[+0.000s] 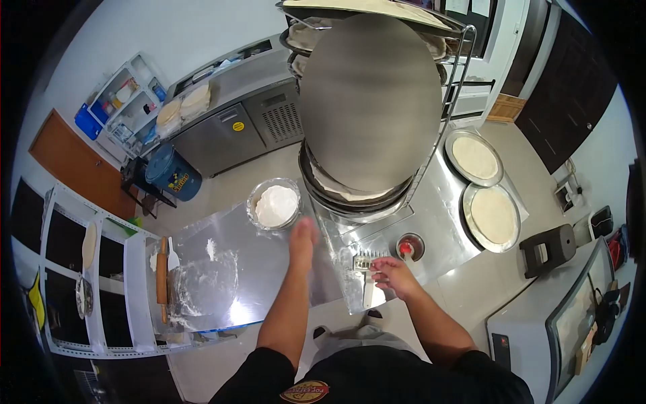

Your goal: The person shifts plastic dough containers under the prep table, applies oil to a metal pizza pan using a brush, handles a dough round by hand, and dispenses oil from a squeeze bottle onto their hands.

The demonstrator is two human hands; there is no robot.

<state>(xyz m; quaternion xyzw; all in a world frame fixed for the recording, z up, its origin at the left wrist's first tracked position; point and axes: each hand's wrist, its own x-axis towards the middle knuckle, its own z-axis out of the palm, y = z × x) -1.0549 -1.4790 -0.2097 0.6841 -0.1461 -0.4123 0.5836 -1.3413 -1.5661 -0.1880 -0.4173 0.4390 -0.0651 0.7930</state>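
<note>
My left hand [304, 234] is raised over the steel table, beside the lower right rim of a clear bowl of white flour [276, 205]. Motion smears its fingers, and nothing shows in it. My right hand [396, 276] has its fingers bent at the right side of a spiked dough docker [369, 261], where roller and handle meet. The docker's pale handle points back toward me, over a clear plastic sheet [353, 296]. Just beyond the right hand stands a metal cup [410, 246] with something red and a utensil handle in it.
A tall wire rack [459, 81] of round pans rises ahead, with a large grey disc [369, 101] at its front. Two pans of flat dough [475, 157] [491, 215] lie to the right. A rolling pin [161, 279] and white scraper [173, 254] lie left, near scattered flour.
</note>
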